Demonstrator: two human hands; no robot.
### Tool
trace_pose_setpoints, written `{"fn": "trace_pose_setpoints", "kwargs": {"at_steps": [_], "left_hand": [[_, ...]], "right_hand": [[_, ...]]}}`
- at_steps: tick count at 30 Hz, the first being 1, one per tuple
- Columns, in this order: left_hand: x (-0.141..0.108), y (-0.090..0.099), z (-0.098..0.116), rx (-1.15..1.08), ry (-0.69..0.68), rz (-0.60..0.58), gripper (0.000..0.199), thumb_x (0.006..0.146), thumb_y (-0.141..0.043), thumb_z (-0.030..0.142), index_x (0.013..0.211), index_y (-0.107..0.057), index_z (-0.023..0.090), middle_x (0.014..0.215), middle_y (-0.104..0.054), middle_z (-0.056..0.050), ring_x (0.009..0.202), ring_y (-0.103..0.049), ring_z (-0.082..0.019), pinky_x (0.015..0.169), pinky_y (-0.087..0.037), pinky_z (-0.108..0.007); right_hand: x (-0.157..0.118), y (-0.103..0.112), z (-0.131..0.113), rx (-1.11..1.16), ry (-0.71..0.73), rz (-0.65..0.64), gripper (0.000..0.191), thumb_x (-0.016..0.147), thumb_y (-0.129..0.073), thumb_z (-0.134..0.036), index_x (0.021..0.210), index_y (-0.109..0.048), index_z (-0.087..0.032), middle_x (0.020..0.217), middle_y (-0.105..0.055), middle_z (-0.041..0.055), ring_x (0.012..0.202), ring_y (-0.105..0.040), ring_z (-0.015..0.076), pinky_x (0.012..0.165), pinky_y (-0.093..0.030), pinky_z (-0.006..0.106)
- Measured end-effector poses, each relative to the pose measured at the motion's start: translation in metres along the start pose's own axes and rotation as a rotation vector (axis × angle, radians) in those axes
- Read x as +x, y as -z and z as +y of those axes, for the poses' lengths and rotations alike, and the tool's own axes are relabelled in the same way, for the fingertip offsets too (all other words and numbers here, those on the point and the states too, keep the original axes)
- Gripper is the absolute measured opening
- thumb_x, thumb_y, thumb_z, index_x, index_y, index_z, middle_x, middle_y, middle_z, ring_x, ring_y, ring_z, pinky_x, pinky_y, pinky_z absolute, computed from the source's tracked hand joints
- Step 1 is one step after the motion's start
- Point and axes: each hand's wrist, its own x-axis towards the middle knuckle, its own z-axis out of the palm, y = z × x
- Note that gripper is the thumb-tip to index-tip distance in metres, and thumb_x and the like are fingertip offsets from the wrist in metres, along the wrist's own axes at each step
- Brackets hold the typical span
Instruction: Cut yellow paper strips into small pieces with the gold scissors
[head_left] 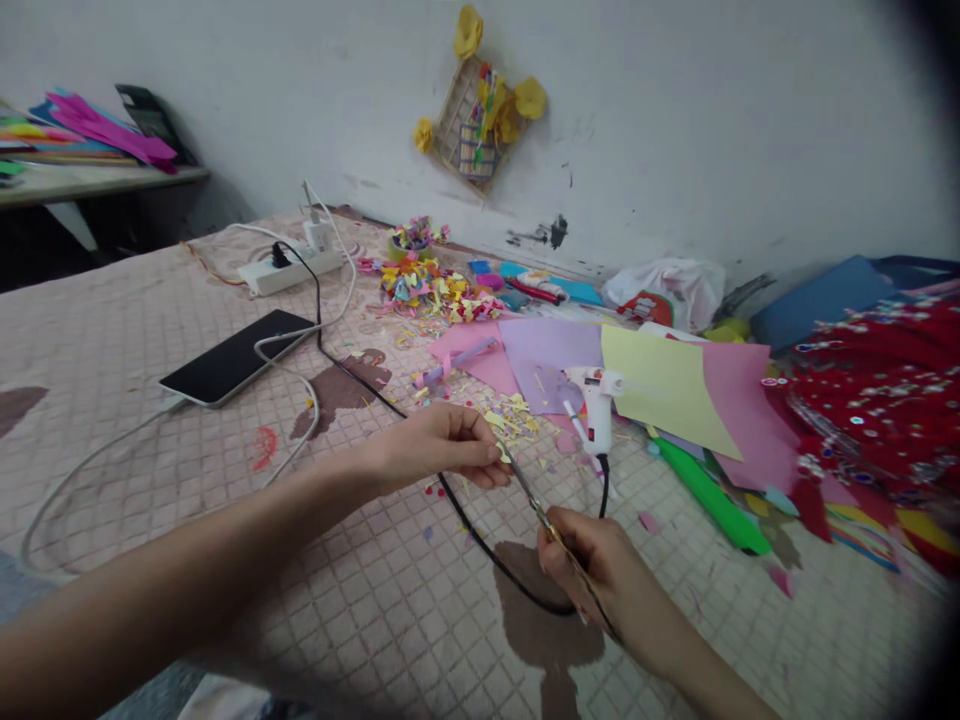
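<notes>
From where I stand, the scissors [532, 497] are just right of and below the middle of the frame, slanting from lower right to upper left, the blade tips pointing at the left hand [466, 445]. The small pale yellow paper scrap [505, 456] is at those tips, up and to the left of the right hand [589, 560]; the left hand is the nearer one, touching it. That left hand is narrowed to a pinch, thumb against fingers, with the scrap seemingly between them. The right hand is curled around the scissors' handles; the blades look close together, though I can't tell whether a slight gap remains. Yellow clippings [517, 412] lie on the table [375, 600] just beyond the left fingertips, and a white glue gun [599, 415] stands right of them.
</notes>
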Motion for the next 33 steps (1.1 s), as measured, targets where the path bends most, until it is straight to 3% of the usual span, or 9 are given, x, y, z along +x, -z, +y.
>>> {"fn": "trace_pose_setpoints", "kwargs": {"at_steps": [13, 33], "left_hand": [[0.0022, 0.0018, -0.0041, -0.084, 0.013, -0.006, 0.018, 0.072, -0.066, 0.023, 0.073, -0.053, 0.011, 0.073, -0.069, -0.005, 0.071, -0.066, -0.013, 0.067, -0.051, -0.023], [-0.0011, 0.0012, 0.0015, -0.031, 0.029, -0.042, 0.015, 0.074, -0.064, 0.021, 0.073, -0.054, 0.010, 0.076, -0.070, -0.006, 0.072, -0.067, -0.013, 0.069, -0.051, -0.024]], "right_hand": [[0.0003, -0.0006, -0.0029, -0.007, -0.022, 0.029, 0.037, 0.084, -0.039, -0.047, 0.059, -0.036, -0.020, 0.050, -0.032, -0.0056, 0.046, -0.031, 0.0090, 0.042, -0.022, 0.021], [-0.0011, 0.0011, -0.0052, 0.018, -0.024, -0.015, 0.052, 0.078, -0.030, -0.068, 0.058, -0.034, -0.020, 0.049, -0.028, -0.0060, 0.045, -0.028, 0.0090, 0.042, -0.020, 0.022]]}}
